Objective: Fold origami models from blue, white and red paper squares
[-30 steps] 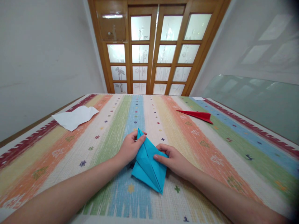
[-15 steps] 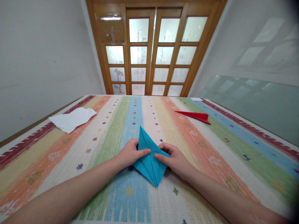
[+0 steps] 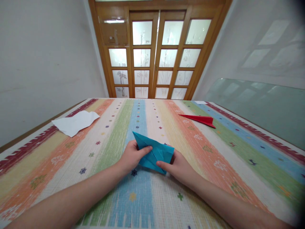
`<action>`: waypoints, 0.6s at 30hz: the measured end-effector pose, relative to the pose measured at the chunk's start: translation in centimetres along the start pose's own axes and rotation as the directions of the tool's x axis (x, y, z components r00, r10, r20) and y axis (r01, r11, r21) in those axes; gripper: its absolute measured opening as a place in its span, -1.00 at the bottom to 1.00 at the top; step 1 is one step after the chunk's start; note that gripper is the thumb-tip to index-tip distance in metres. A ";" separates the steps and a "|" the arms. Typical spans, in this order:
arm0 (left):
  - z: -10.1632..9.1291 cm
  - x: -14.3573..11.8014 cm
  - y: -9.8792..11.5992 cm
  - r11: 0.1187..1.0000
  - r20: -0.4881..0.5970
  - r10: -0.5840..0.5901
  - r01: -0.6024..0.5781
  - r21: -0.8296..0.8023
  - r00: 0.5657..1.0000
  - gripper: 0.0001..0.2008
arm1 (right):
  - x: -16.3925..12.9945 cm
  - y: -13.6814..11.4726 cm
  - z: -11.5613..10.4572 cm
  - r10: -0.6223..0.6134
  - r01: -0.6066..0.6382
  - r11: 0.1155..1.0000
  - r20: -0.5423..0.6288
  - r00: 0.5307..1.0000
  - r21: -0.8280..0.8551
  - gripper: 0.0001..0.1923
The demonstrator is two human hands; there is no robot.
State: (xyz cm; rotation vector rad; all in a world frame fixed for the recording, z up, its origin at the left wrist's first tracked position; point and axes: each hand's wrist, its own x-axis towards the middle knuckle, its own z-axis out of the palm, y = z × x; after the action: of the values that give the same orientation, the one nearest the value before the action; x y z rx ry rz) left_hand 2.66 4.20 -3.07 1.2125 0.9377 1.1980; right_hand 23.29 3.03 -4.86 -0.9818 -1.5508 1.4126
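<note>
Hands have turned the folded blue paper (image 3: 153,152) sideways and lifted it just off the striped tabletop (image 3: 214,152), left hand (image 3: 131,156) and right hand (image 3: 179,167) each pinching an edge between thumb and fingers, so folding looks paused for repositioning.

Both bare forearms enter from the bottom corners of the frame and run toward its lower middle, where the hands meet. The left hand (image 3: 131,156) sits just left of centre, knuckles up, thumb stretched rightward and pressed flat, the other fingers curled under and mostly hidden. The right hand (image 3: 178,165) lies just right of centre, slightly lower in the frame, its thumb pointing left toward the other thumb, fingers bent and tucked behind. The two thumbs are near each other, not touching.
</note>
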 end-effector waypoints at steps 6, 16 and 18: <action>-0.1 0.2 -0.4 0.999 0.062 -0.033 0.033 -0.007 0.998 -0.64 | -0.3 -0.4 -0.5 -0.116 0.099 0.969 -0.062 0.991 -0.224 -0.84; -0.3 0.8 0.1 0.971 -0.037 0.039 -0.029 0.235 0.999 -0.52 | -1.0 -1.6 -1.1 -0.534 0.465 0.585 0.117 0.838 -0.664 -0.89; -0.3 0.8 0.1 0.974 0.002 -0.020 0.019 0.225 1.000 -0.49 | -1.0 -1.5 -1.4 -0.586 0.530 0.508 0.180 0.790 -0.679 -0.82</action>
State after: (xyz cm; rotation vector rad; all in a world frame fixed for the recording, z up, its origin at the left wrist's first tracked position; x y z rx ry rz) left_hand 2.48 5.01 -2.95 1.3808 1.1023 1.0946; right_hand 24.91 2.51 -3.35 -0.7869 -2.1553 0.2771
